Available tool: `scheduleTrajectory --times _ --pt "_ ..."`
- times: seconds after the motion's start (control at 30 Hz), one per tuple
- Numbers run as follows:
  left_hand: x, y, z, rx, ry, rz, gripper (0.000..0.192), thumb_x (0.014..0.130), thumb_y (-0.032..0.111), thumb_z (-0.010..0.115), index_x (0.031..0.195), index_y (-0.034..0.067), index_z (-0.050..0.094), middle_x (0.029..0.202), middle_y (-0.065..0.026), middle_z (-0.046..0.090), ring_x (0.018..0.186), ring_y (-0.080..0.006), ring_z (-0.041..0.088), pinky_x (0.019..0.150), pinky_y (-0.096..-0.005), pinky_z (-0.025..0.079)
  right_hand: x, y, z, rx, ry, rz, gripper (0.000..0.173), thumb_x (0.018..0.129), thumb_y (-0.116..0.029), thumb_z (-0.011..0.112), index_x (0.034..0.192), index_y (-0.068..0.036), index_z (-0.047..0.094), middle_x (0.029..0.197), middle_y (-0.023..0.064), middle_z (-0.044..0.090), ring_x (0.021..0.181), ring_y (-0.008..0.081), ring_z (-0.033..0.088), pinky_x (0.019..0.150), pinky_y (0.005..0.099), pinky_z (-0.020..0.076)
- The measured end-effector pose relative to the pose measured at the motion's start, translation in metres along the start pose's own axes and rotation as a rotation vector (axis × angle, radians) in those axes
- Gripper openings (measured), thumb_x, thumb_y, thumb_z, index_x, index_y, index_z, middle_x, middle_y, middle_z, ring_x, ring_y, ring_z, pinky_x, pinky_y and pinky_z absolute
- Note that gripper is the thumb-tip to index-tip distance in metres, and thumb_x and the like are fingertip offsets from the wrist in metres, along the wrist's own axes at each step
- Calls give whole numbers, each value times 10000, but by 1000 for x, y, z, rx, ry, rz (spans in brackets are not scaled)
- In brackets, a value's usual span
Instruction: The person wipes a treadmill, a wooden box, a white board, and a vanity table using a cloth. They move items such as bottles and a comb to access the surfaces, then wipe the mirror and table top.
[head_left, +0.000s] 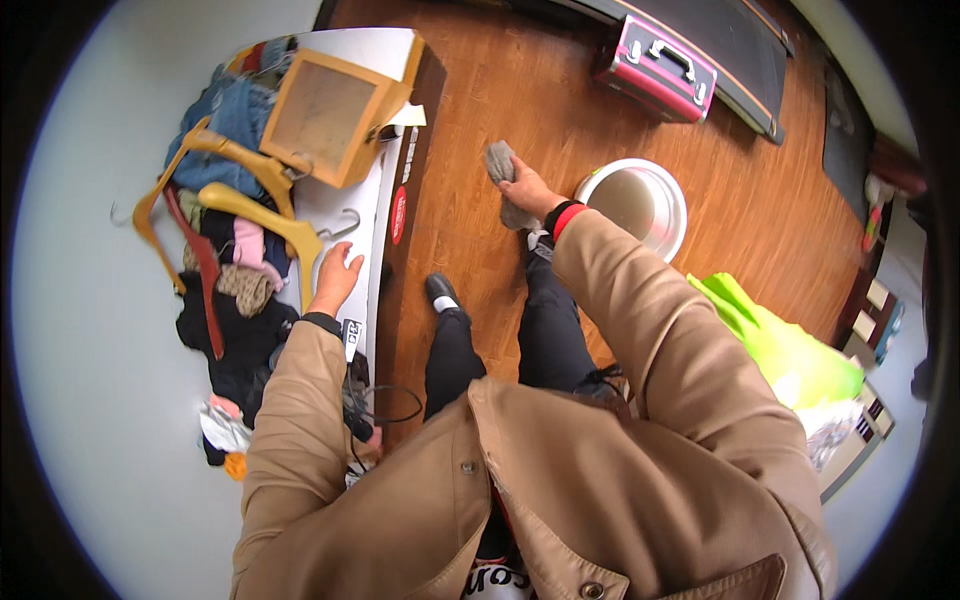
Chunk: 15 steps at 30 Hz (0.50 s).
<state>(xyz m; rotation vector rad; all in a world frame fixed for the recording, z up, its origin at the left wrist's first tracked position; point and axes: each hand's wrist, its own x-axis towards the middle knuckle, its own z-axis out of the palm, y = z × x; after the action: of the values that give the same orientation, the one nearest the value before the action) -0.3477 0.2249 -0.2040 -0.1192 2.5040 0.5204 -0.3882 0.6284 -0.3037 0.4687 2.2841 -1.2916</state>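
Observation:
A bunched grey cloth (500, 163), possibly a sock, is gripped in my right hand (529, 189) above the wooden floor. Its lower end hangs below my palm, near my shoe. Just beyond my right wrist stands a round white bucket (670, 196). My left hand (336, 279) is over the edge of a white-topped surface, thumb and fingers apart, with nothing visible in it. Beside it lies a pale wooden clothes hanger (259, 215) with a metal hook. Farther left are another wooden hanger (238, 152) and a dark red hanger (196, 244), on piled clothes (251, 289).
A wooden box with a cloudy panel (324, 116) stands beside blue denim (234, 109). A pink and black case (660, 71) sits on the floor by a treadmill (727, 56). At right lies a bright green bag (780, 341). A black cable (409, 394) loops beside my left leg.

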Motion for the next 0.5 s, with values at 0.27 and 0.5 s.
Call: scheduleTrajectory --times 0.27,0.5 --pt "77 65 40 595 283 181 635 806 201 734 1319 -44 451 1278 -208 482 1161 -383 470 986 -445 406 48 13 176 648 37 78 671 828 -207 653 1389 76 417 1315 310 509 1254 392 502 1037 386 428" --pt "96 49 56 624 369 434 763 826 237 712 1436 -34 343 1350 -220 414 1251 -407 393 1070 -501 327 136 -62 227 775 387 -240 537 890 -188 606 1381 -9 479 1457 225 347 1297 403 391 1110 409 315"
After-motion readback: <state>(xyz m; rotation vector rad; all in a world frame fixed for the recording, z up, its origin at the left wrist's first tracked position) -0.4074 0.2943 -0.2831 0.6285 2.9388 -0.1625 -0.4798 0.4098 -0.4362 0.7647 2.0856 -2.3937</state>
